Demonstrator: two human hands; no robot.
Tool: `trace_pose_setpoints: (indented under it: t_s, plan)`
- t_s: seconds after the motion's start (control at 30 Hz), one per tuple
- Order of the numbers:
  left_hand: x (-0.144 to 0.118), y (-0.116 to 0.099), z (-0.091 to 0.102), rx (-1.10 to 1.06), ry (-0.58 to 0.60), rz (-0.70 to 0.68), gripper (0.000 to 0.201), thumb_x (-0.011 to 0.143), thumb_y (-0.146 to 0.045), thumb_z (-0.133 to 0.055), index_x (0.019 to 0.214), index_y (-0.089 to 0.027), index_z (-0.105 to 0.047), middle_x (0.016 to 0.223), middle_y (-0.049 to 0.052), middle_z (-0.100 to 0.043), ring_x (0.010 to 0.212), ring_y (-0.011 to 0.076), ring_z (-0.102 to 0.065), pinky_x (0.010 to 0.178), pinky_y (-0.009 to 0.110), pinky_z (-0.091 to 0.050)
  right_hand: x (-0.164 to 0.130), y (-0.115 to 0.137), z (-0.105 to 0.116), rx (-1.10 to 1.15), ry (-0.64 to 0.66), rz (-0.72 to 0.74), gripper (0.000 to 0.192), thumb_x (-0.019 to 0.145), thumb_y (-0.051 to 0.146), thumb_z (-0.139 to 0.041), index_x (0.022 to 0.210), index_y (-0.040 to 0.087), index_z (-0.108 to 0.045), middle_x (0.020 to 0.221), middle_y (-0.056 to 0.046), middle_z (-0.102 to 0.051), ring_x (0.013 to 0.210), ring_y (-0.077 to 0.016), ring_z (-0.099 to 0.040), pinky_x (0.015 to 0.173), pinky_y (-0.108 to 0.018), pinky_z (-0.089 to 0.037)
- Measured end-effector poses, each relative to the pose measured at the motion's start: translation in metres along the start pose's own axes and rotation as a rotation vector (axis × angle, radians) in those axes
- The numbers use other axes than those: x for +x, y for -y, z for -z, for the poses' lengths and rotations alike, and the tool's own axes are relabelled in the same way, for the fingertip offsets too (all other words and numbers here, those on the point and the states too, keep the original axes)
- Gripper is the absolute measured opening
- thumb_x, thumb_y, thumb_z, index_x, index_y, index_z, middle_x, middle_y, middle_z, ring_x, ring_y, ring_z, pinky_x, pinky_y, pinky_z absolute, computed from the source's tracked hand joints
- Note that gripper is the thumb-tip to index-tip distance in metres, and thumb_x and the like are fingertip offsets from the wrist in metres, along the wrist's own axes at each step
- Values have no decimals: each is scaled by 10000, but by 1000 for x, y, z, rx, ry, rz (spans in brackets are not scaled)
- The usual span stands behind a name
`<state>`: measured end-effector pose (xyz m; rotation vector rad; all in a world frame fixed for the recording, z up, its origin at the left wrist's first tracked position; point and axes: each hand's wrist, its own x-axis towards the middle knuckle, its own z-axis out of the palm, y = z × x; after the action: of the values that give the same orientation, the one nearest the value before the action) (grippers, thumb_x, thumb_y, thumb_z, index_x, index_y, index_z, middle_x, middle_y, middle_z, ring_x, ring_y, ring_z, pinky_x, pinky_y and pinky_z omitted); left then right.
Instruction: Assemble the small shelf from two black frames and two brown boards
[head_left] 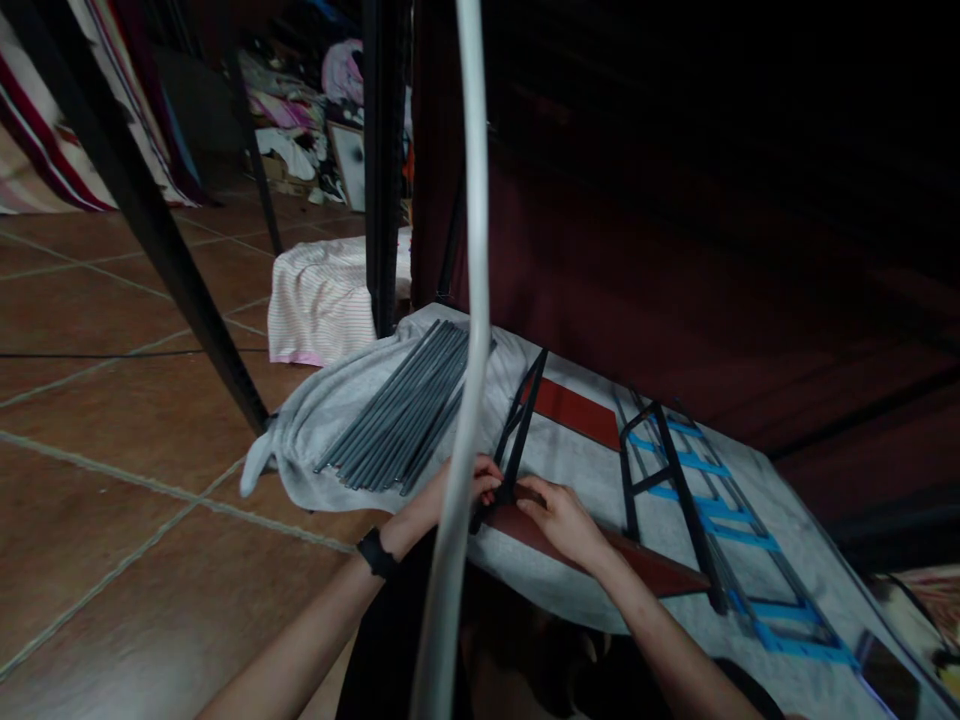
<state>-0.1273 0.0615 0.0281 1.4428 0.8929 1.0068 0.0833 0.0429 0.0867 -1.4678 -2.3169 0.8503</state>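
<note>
A black A-shaped metal frame (pixel 523 430) stands on the cloth-covered surface, joined near its foot to a long red-brown board (pixel 652 568). My left hand (pixel 484 480) has its fingers closed on the lower part of this frame. From the other side, my right hand (pixel 556 512) reaches over the board's left end. Its fingers are bent and pinched close to the joint; any small part between them is too small to make out. At the board's far end stands a second black frame (pixel 679 490). Another red-brown board (pixel 577 410) lies flat behind.
Grey metal rods (pixel 409 410) lie in a bundle on the grey cloth (pixel 315 405) at left. Blue plastic pieces (pixel 739 520) with dark rods lie at right, beside a phone-like dark slab (pixel 889 672). A white pole (pixel 474 250) crosses my view; black posts (pixel 381 170) stand left.
</note>
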Motion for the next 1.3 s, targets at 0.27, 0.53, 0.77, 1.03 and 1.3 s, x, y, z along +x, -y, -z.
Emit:
trace_pose_setpoints:
  t_s: [0.27, 0.53, 0.77, 1.03, 1.3]
  plan:
    - [-10, -20, -10, 313, -114, -69, 143, 881, -226, -536, 891, -194, -674, 747, 1, -676, 662, 139, -626, 614, 226, -471, -1, 2, -7, -43, -40, 0, 465, 932, 246, -494, 1393, 297, -457, 1186, -21, -721, 1057, -214, -694, 938, -377, -522]
    - [-16, -14, -10, 375, -86, -113, 195, 937, -272, -491, 973, -199, -668, 866, 23, -700, 782, 152, -650, 744, 255, -494, 3, 8, -1, -109, 38, 90, 519, 935, 177, -442, 1445, 269, -474, 1397, -43, -602, 1247, -220, -595, 1063, -371, -457]
    - [-19, -1, -17, -39, -242, 33, 285, 844, -423, -631, 990, -183, -584, 807, 4, -665, 612, 138, -631, 557, 246, -506, 2, 10, 2, -62, 40, 96, 534, 934, 176, -459, 1451, 310, -464, 1361, -12, -632, 1221, -205, -613, 1063, -370, -461]
    - [-13, -3, -21, -142, -286, 97, 306, 777, -444, -690, 831, -159, -592, 573, -51, -566, 457, 89, -512, 456, 207, -399, 0, 10, 3, -46, 25, 138, 520, 944, 182, -446, 1454, 280, -467, 1343, -33, -644, 1215, -204, -616, 1051, -351, -466]
    - [-16, -8, -22, -192, -283, 128, 368, 739, -478, -742, 859, -149, -627, 641, -6, -652, 563, 132, -610, 567, 259, -493, 1, 8, 3, -40, 19, 138, 512, 939, 184, -447, 1437, 295, -486, 1318, -31, -660, 1176, -216, -640, 1011, -341, -483]
